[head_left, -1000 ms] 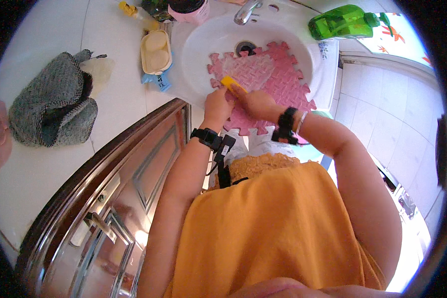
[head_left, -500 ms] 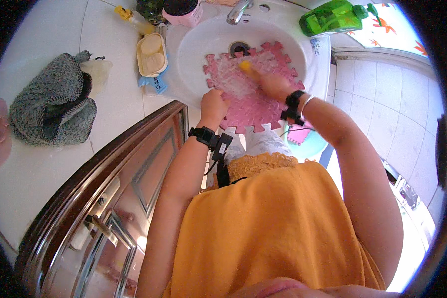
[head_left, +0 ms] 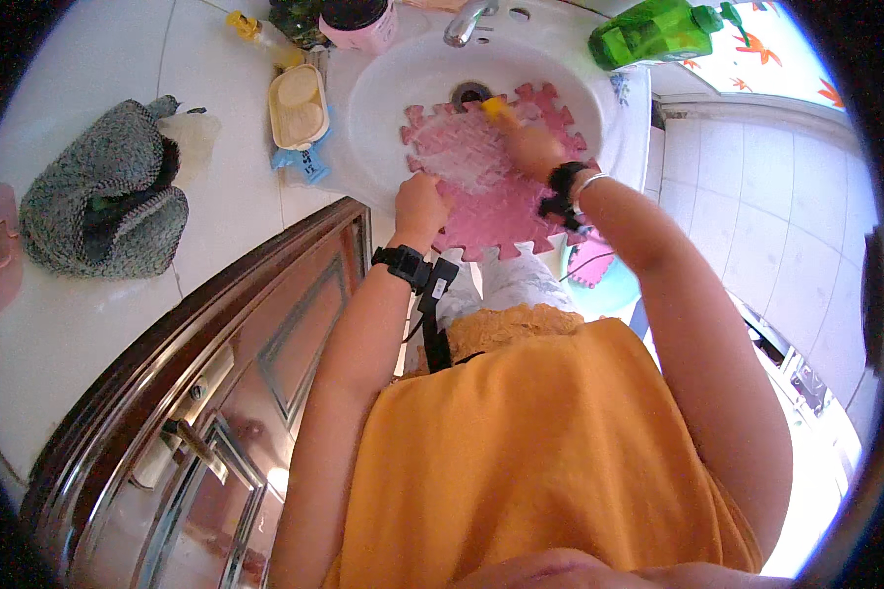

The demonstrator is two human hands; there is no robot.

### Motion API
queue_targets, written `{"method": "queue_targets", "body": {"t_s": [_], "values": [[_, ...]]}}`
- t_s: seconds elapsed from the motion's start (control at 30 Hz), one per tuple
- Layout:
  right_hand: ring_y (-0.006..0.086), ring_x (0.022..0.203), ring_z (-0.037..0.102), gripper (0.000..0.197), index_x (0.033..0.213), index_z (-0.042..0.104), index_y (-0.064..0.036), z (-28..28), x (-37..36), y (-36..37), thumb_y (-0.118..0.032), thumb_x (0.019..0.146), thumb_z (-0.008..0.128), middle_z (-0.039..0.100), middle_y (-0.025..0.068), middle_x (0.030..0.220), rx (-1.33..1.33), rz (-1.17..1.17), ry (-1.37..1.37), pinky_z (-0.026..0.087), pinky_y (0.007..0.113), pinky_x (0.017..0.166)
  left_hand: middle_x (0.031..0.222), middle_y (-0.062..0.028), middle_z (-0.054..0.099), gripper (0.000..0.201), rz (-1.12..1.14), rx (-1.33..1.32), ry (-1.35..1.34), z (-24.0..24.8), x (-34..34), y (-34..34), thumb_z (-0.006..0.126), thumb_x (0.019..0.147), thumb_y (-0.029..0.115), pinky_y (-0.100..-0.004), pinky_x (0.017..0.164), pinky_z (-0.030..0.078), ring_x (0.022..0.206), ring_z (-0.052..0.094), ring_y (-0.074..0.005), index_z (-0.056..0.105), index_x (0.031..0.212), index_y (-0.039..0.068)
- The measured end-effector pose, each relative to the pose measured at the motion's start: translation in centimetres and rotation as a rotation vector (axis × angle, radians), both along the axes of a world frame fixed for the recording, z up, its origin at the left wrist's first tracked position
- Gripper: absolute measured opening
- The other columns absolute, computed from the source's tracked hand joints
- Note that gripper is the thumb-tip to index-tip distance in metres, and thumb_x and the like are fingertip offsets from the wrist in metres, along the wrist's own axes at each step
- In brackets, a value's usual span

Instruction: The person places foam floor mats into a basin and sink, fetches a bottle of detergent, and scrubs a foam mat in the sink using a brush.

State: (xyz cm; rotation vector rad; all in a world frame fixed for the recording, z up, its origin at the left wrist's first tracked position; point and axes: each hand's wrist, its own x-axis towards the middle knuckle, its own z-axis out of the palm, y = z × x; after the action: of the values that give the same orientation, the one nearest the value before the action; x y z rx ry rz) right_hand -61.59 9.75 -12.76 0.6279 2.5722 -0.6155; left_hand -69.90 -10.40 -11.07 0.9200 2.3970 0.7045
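A pink foam puzzle mat with notched edges lies tilted in the white sink, its near edge past the rim. Whitish suds cover part of its left and far area. My left hand is closed on the mat's left edge, fingers curled over it. My right hand, smeared by motion, is above the mat's right half and grips a small yellow tool. The tool's end is near the mat's far edge, close to the drain; its exact kind is too blurred to tell.
A tap is at the back. The green pump bottle lies at the back right. On the left are a soap dish, a pink jar and a grey cloth. A basin holding a pink piece is below right.
My right hand has moved the yellow tool a little away from me across the mat, toward the far edge. My left hand keeps its hold on the left edge.
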Motion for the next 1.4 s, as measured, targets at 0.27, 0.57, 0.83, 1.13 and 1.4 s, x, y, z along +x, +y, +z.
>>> {"method": "queue_targets", "body": {"t_s": [0.27, 0.57, 0.83, 1.13, 1.4], "values": [[0.036, 0.073, 0.062, 0.036, 0.124, 0.039, -0.0108, 2.8, 2.1, 0.7, -0.02, 0.089, 0.036, 0.061, 0.022, 0.083, -0.036, 0.24, -0.07, 0.047, 0.047, 0.062, 0.079, -0.0195, 0.061, 0.018, 0.067, 0.026, -0.042, 0.8, 0.3, -0.5, 0.062, 0.066, 0.014, -0.0421, 0.069, 0.047, 0.078, 0.059, -0.0361, 0.063, 0.078, 0.001], [0.0352, 0.068, 0.06, 0.057, 0.135, 0.023, -0.0123, 4.5, 0.5, -4.7, -0.01, 0.081, 0.043, 0.06, 0.0192, 0.076, -0.099, 0.384, 0.038, 0.047, 0.046, 0.058, 0.076, -0.0192, 0.061, 0.017, 0.018, -0.013, -0.032, 1.3, 0.9, -0.2, 0.06, 0.067, 0.014, -0.0425, 0.069, 0.047, 0.077, 0.059, -0.0358, 0.063, 0.077, 0.001], [0.0342, 0.071, 0.061, 0.049, 0.128, 0.034, -0.0118, -0.8, -0.1, -5.2, -0.01, 0.08, 0.045, 0.061, 0.0207, 0.079, -0.07, 0.096, 0.128, 0.047, 0.046, 0.058, 0.078, -0.019, 0.061, 0.019, 0.049, -0.001, -0.048, 1.7, 1.2, 0.1, 0.06, 0.067, 0.015, -0.0426, 0.069, 0.047, 0.078, 0.059, -0.0357, 0.063, 0.079, 0.002], [0.0355, 0.077, 0.061, 0.035, 0.124, 0.042, -0.0183, 4.3, 4.6, 4.4, -0.023, 0.09, 0.036, 0.063, 0.0182, 0.088, -0.114, -0.102, -0.067, 0.047, 0.046, 0.069, 0.082, -0.0192, 0.062, 0.029, 0.036, -0.016, 0.051, 1.6, -1.3, -0.2, 0.065, 0.065, 0.019, -0.0407, 0.072, 0.047, 0.08, 0.059, -0.0349, 0.066, 0.091, 0.005], [0.0371, 0.079, 0.062, 0.046, 0.133, 0.023, -0.0184, 3.6, 6.0, 5.1, -0.021, 0.09, 0.036, 0.062, 0.0206, 0.089, 0.079, 0.117, -0.214, 0.049, 0.047, 0.064, 0.088, -0.0195, 0.061, 0.032, 0.01, -0.128, 0.081, 3.4, -2.5, -1.1, 0.064, 0.066, 0.017, -0.0398, 0.075, 0.047, 0.084, 0.059, -0.034, 0.065, 0.096, 0.005]]}}
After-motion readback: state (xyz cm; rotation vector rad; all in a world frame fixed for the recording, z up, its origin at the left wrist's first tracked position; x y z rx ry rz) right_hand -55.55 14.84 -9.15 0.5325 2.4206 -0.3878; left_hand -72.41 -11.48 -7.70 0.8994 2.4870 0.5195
